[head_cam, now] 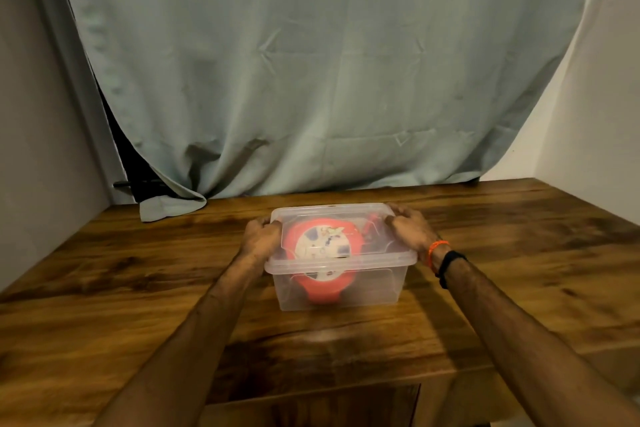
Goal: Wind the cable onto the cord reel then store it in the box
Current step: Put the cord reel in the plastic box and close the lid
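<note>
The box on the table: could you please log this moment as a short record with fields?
box: clear plastic box, standing on the wooden table
lid: clear lid lying on top of the box
contents: red cord reel with a pale face, seen through the plastic
left hand: left hand gripping the lid's left edge
right hand: right hand gripping the lid's right edge
wrist: orange and black bands on the right wrist
backdrop: pale green curtain

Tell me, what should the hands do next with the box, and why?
Probably press the lid down at both ends. The red reel already sits inside the box, and the left hand and right hand grip the lid's edges.
</note>
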